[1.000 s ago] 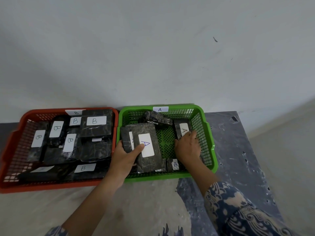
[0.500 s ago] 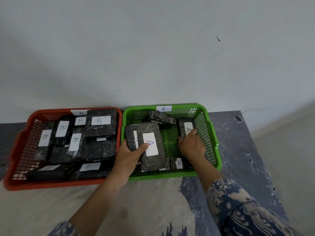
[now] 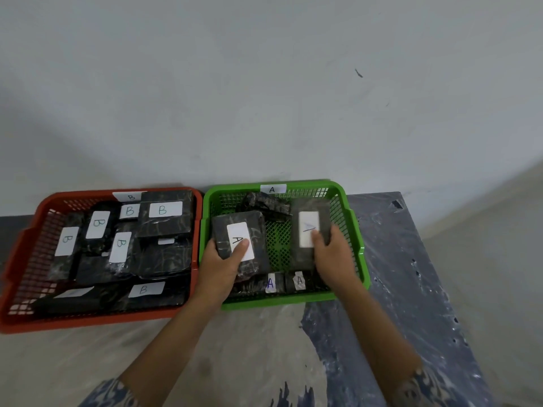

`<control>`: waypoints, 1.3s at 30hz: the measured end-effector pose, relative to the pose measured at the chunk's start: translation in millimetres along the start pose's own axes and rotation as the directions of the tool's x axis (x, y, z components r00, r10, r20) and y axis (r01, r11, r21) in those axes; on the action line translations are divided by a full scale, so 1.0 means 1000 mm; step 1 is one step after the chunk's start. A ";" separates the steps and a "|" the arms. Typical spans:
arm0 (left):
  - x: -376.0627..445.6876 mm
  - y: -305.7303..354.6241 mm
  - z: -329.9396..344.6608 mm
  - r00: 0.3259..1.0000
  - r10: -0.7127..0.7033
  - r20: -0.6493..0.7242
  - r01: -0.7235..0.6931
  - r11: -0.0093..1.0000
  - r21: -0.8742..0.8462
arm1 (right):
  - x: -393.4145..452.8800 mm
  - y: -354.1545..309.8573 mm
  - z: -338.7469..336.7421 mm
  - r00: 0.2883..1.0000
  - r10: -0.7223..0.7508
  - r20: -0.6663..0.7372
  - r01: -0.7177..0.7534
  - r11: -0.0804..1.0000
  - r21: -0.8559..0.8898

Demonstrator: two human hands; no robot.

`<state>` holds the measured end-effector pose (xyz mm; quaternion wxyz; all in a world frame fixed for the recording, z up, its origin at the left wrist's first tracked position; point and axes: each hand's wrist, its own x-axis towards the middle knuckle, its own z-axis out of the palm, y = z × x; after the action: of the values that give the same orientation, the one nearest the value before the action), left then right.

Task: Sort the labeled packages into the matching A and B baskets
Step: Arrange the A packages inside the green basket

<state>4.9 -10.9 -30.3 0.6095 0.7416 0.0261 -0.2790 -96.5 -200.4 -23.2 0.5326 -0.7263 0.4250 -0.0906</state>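
Your left hand (image 3: 220, 264) holds a dark package (image 3: 239, 245) over the left part of the green basket (image 3: 357, 230). Your thumb lies on top of its white label, which has an A on it, and your fingers curl under its near edge. Your right hand (image 3: 330, 255) holds a second package (image 3: 310, 235) on the right part of the same basket. Your thumb presses on its white label and your fingers wrap round its right side. This package looks blurry, and the letter on it is smeared, but it looks like an A.

The green basket has a small A tag on its far rim. More dark packages lie inside it: one crumpled one (image 3: 264, 202) at the far side, and two small ones (image 3: 285, 282) with A labels at the near side, between your wrists.

The red basket (image 3: 17, 257) sits just beside the green one, on its left, and their sides touch. It has a B tag on its far rim. It is full of dark packages with B labels (image 3: 163, 209).

Both baskets rest on a table (image 3: 411, 274) with grey and dark paint marks, set against a pale wall (image 3: 264, 83).
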 end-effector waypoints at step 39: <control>0.003 0.014 0.025 0.981 -0.149 0.123 0.158 0.985 -0.066 | -0.021 0.013 0.013 0.970 -0.135 0.203 0.133 0.991 0.022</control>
<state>3.1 -38.7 -21.9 0.6142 0.6962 0.0579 -0.3671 -108.6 -177.5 -33.0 0.5691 -0.7566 0.3176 -0.0530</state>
